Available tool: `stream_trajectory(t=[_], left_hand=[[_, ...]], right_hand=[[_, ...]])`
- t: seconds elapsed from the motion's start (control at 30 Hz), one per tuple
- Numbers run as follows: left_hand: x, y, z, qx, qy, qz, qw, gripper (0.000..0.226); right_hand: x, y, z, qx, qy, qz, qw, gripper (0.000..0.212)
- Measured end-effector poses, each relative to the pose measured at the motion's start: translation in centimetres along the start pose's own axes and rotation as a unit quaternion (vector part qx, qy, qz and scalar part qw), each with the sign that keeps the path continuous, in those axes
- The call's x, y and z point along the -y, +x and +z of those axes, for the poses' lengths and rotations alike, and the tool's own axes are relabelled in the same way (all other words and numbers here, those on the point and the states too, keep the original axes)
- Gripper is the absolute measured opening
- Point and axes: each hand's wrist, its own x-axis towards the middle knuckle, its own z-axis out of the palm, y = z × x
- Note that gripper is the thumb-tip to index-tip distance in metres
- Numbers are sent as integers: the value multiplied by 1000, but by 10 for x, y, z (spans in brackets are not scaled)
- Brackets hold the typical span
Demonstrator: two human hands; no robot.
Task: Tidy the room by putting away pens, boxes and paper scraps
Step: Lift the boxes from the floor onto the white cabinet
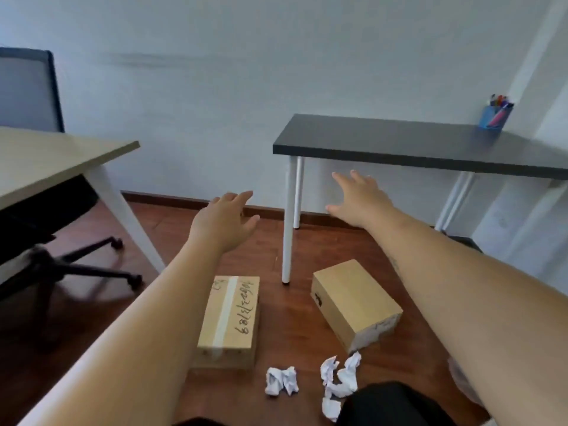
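Two cardboard boxes lie on the wooden floor: a taped box with handwriting [229, 318] and a plain box [356, 302] to its right. Crumpled white paper scraps [281, 380] and more paper scraps [339, 381] lie in front of them. A blue pen holder [495, 115] full of coloured pens stands on the dark table [399, 142]. My left hand [226, 218] and my right hand [359, 196] are stretched forward above the boxes, fingers spread, holding nothing.
A light wood desk [46, 161] stands at the left with a black wheeled office chair [76, 265] under it. White table legs [289, 219] stand just behind the boxes. A dark shape [396, 404] sits at the bottom edge.
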Motion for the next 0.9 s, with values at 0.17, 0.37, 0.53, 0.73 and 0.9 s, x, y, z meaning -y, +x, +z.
stream_trajectory(t=[0.17, 0.37, 0.53, 0.73, 0.9], left_hand=[[90, -42, 61, 55, 11, -128, 990, 65], [158, -80, 174, 141, 9, -208, 968, 69], [197, -100, 274, 227, 7, -236, 945, 72], [231, -115, 365, 295, -15, -273, 915, 77], [259, -118, 409, 331, -22, -290, 898, 93]], right_hand=[[64, 28, 115, 100, 11, -75, 992, 76], [85, 36, 263, 221, 19, -93, 971, 81], [83, 35, 383, 312, 29, -90, 945, 85], [85, 18, 496, 405, 114, -28, 907, 87], [95, 5, 551, 409, 209, 5, 888, 90]])
